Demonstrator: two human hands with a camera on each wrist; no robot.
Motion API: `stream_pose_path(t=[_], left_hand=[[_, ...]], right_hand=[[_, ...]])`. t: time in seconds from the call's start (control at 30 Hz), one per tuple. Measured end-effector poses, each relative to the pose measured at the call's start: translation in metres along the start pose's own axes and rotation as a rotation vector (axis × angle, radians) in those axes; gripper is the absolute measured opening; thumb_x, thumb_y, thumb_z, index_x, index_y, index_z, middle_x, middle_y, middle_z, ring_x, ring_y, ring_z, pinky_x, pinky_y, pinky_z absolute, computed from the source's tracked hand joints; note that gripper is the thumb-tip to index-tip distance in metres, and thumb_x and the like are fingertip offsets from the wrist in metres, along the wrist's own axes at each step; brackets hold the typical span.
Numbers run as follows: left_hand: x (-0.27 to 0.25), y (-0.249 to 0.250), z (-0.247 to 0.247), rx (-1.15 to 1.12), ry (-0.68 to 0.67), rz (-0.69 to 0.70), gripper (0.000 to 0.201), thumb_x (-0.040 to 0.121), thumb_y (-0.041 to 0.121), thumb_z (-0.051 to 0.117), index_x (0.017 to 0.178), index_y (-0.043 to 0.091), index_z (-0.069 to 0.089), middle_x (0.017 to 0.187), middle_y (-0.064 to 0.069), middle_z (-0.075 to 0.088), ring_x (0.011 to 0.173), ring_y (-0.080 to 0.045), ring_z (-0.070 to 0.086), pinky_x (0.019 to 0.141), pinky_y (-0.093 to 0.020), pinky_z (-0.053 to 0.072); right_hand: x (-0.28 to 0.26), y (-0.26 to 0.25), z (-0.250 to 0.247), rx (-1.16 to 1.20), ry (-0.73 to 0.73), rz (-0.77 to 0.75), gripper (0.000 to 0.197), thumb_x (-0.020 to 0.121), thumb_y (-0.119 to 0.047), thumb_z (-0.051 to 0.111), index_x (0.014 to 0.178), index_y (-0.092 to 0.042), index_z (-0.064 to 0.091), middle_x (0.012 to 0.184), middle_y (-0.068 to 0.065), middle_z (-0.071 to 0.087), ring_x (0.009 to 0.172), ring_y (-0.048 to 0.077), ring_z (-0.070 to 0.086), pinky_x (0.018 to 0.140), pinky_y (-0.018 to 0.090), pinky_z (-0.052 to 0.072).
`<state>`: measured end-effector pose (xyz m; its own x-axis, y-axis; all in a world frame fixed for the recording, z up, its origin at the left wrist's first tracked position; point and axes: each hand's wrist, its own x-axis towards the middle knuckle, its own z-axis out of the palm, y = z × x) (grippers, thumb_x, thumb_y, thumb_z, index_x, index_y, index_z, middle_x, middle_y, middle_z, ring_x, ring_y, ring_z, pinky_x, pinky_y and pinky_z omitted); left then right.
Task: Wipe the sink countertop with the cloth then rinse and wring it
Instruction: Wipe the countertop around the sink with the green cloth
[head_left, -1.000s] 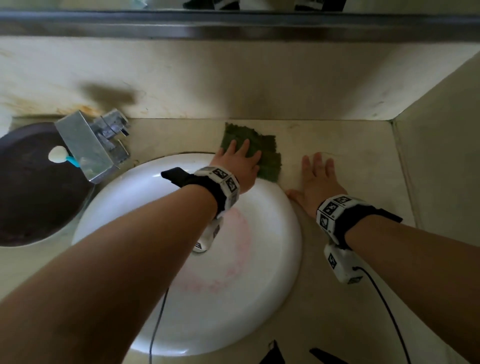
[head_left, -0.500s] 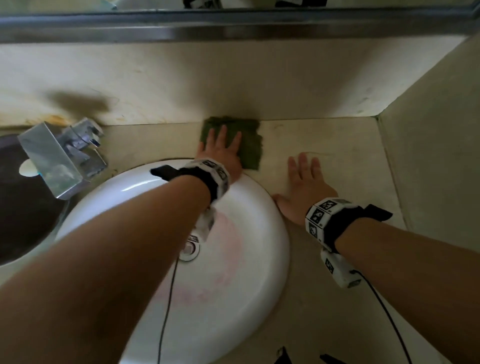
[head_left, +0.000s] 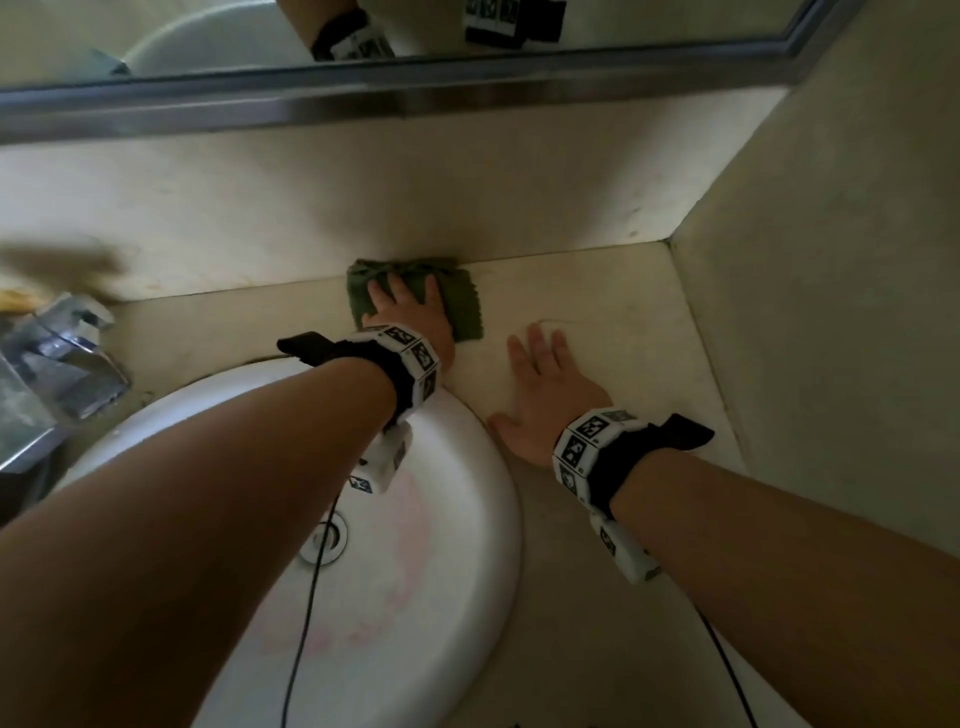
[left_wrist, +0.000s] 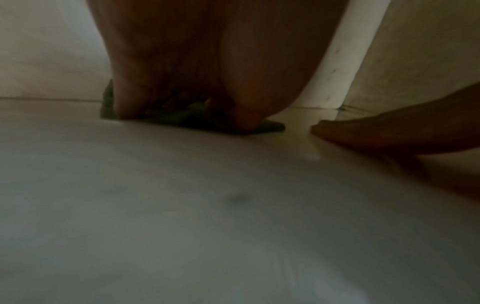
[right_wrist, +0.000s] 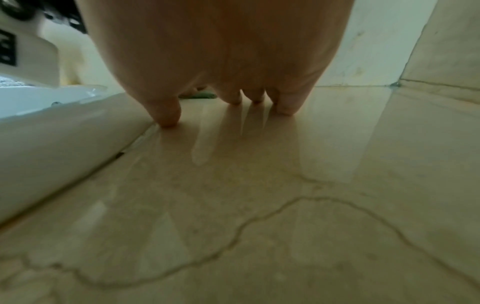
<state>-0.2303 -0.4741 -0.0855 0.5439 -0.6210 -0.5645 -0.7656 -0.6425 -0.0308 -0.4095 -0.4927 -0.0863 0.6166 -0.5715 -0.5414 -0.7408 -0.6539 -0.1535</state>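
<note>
Your left hand (head_left: 410, 317) lies flat with spread fingers on the green cloth (head_left: 462, 306), pressed to the worktop (head_left: 613, 296) at the back wall, center of the frame. Your right hand (head_left: 545, 395) rests open beside the white basin (head_left: 467, 545). The cloth looks soft, light and limp, so it will probably bunch; gather it whole in your palm.

A dark green cloth (head_left: 415, 299) lies bunched on the beige countertop (head_left: 613, 322) against the back wall.
</note>
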Motion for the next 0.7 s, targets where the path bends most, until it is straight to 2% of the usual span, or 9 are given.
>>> stream_pose_path(t=[0.13,0.2,0.33,0.4,0.5,0.57,0.63,0.7], left_hand=[[0.016,0.052,0.001,-0.046,-0.017,-0.081,0.081,0.097,0.043,0.044,0.152,0.024,-0.012,0.157,-0.021,-0.018,0.143,-0.046,-0.01,0.112,-0.061,0.014],[0.026,0.067,0.0,-0.029,-0.052,-0.137,0.09,0.093,0.048,0.051,0.152,0.023,-0.013,0.157,-0.023,-0.016,0.143,-0.048,-0.008,0.112,-0.062,0.012],[0.033,0.082,-0.008,0.027,-0.102,-0.168,0.104,0.085,0.047,0.063,0.153,0.022,-0.013,0.157,-0.026,-0.012,0.143,-0.048,-0.004,0.113,-0.062,0.011],[0.024,0.092,-0.013,0.041,-0.134,-0.125,0.106,0.085,0.046,0.065,0.152,0.024,-0.014,0.157,-0.024,-0.013,0.143,-0.049,-0.004,0.111,-0.064,0.013],[0.015,0.117,-0.017,-0.002,-0.128,-0.008,0.094,0.091,0.042,0.057,0.152,0.025,-0.013,0.157,-0.024,-0.016,0.142,-0.05,-0.007,0.109,-0.066,0.015],[0.015,0.132,-0.017,-0.033,-0.113,0.001,0.09,0.093,0.041,0.054,0.153,0.024,-0.011,0.157,-0.023,-0.015,0.143,-0.049,-0.007,0.111,-0.064,0.014],[0.012,0.149,-0.016,-0.029,-0.092,0.064,0.083,0.095,0.043,0.049,0.153,0.021,-0.006,0.157,-0.024,-0.01,0.143,-0.048,-0.003,0.112,-0.063,0.017],[0.007,0.165,-0.017,0.058,-0.061,0.204,0.08,0.095,0.044,0.048,0.154,0.021,-0.002,0.157,-0.025,-0.008,0.142,-0.051,-0.001,0.11,-0.064,0.022]], right_hand=[[-0.003,0.014,-0.002,-0.006,-0.02,-0.025,0.088,0.091,-0.054,0.041,0.152,-0.021,-0.013,0.159,0.0,-0.022,0.147,0.023,-0.017,0.12,0.045,0.015],[-0.01,0.02,0.002,0.013,-0.002,-0.021,0.085,0.093,-0.052,0.04,0.152,-0.02,-0.011,0.16,-0.001,-0.02,0.147,0.021,-0.015,0.12,0.042,0.015],[-0.019,0.036,0.007,0.061,0.055,0.064,0.08,0.095,-0.05,0.037,0.153,-0.021,-0.01,0.16,-0.002,-0.017,0.148,0.018,-0.013,0.119,0.038,0.017],[-0.02,0.045,0.003,0.06,0.062,0.078,0.079,0.095,-0.049,0.036,0.153,-0.021,-0.01,0.16,-0.001,-0.017,0.148,0.019,-0.012,0.118,0.038,0.017],[-0.02,0.054,-0.001,0.024,0.054,0.04,0.08,0.095,-0.049,0.035,0.152,-0.018,-0.011,0.16,0.002,-0.018,0.148,0.021,-0.012,0.118,0.037,0.016],[-0.017,0.057,0.001,0.015,0.045,0.024,0.082,0.094,-0.049,0.038,0.152,-0.016,-0.009,0.16,0.003,-0.017,0.148,0.022,-0.012,0.119,0.037,0.016],[-0.018,0.058,0.002,0.004,0.063,-0.003,0.081,0.092,-0.049,0.038,0.153,-0.015,-0.004,0.161,0.003,-0.012,0.148,0.023,-0.01,0.119,0.04,0.02],[-0.022,0.059,0.001,0.034,0.099,-0.022,0.077,0.091,-0.046,0.039,0.153,-0.017,0.006,0.161,0.002,-0.003,0.148,0.022,0.0,0.116,0.038,0.027]])
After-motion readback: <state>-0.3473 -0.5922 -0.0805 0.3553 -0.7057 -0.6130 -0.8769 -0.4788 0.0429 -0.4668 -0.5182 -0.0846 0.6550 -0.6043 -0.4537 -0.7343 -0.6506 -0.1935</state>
